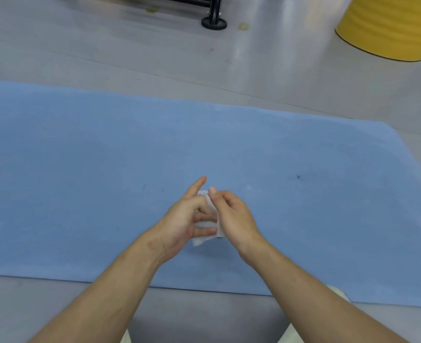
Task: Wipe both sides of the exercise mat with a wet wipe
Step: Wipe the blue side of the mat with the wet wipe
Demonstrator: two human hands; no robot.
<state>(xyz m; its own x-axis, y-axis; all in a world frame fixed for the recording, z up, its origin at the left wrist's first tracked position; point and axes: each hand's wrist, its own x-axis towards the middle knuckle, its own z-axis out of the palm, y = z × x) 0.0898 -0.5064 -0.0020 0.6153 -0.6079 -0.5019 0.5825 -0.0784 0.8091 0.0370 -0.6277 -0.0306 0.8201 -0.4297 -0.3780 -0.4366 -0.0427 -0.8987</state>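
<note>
Nearest to us we see two bare forearms reaching forward from the lower edge, with bits of pale clothing (338, 293) showing beside them. Both hands meet just above the near half of the blue exercise mat (80, 157). The left hand (187, 219) has its forefinger stretched out while its other fingers (204, 231) curl around a white wet wipe (199, 241). The right hand (234, 219) is clenched on the same wipe, thumb tip up against its top edge. The wipe is crumpled between the two palms and one corner hangs below the left fingers; we cannot tell whether it touches the mat. The mat lies flat across the grey floor (278, 70) and runs out of view on the left, with small dark specks (299, 177) to the right of the hands. Beyond its far edge we see a black frame on a caster wheel (214, 22), and at the far right a yellow cylinder (390, 28) stands on the floor.
</note>
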